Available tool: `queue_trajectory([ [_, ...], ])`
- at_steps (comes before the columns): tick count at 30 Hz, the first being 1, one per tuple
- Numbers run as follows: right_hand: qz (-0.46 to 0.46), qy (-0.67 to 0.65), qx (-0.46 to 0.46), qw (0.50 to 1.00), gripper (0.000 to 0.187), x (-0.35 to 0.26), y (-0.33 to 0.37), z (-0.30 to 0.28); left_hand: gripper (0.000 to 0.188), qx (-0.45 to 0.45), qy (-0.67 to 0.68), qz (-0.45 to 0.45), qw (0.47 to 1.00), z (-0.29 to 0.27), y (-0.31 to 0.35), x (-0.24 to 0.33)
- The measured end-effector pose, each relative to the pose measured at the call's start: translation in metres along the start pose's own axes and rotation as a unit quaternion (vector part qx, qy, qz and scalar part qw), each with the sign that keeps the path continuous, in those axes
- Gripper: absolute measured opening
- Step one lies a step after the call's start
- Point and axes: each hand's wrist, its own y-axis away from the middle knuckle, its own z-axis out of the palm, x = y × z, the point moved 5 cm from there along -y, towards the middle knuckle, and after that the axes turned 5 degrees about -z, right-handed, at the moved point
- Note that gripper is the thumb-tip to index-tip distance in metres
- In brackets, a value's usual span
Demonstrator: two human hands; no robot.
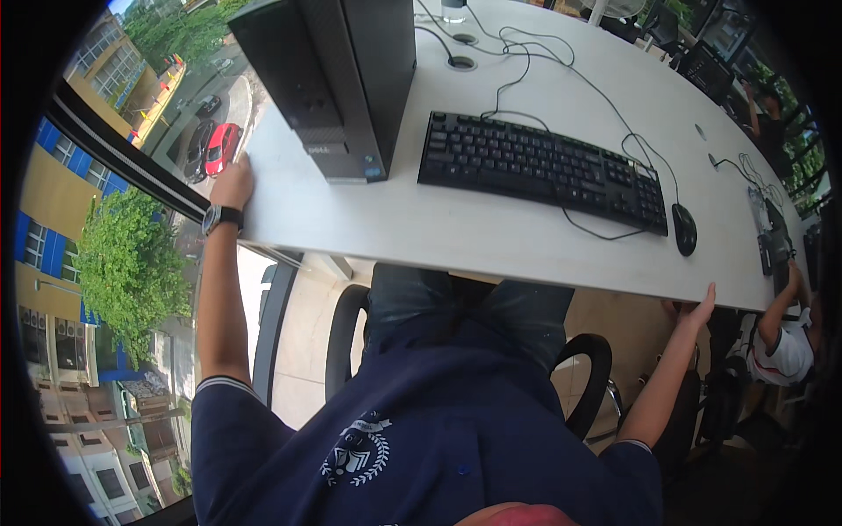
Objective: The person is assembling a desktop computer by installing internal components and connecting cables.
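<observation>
A white desk [351, 219] stretches across in front of me. My left hand [232, 186], with a dark wristwatch [221, 218] below it, grips the desk's left edge beside the window. At the front edge, further right, my right hand [698, 309] holds the desk with its thumb upright; its other fingers are partly hidden under the top. A black computer tower [338, 96] stands upright near my left hand. Right of the tower lies a black keyboard [544, 168], and a black mouse [684, 230] rests between it and my right hand. Neither hand touches these devices.
Black cables [605, 96] loop over the desk towards round cable holes [461, 63]. A chair armrest [589, 377] stands at my right side. Another person [781, 346] sits at the far right, one hand near a dark device. The window [132, 158] borders my left.
</observation>
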Motion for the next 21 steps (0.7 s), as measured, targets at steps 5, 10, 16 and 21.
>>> queue_trajectory([
  [5,-0.011,0.031,-0.026,0.999,0.069,0.0,-0.001,-0.005,0.071,-0.009,0.026,-0.023,0.999,-0.014,0.011,0.013],
  [10,0.012,0.019,-0.051,0.998,0.07,-0.002,0.01,0.004,0.043,0.027,-0.017,0.013,0.999,-0.008,0.01,0.006],
  [16,0.021,-0.02,-0.017,0.999,0.067,-0.004,0.024,0.021,0.032,0.189,0.015,0.155,0.969,0.033,-0.006,-0.062],
  [21,0.048,-0.027,-0.027,0.998,0.068,-0.001,0.024,0.016,0.03,0.148,0.007,0.149,0.978,0.046,0.004,-0.102],
])
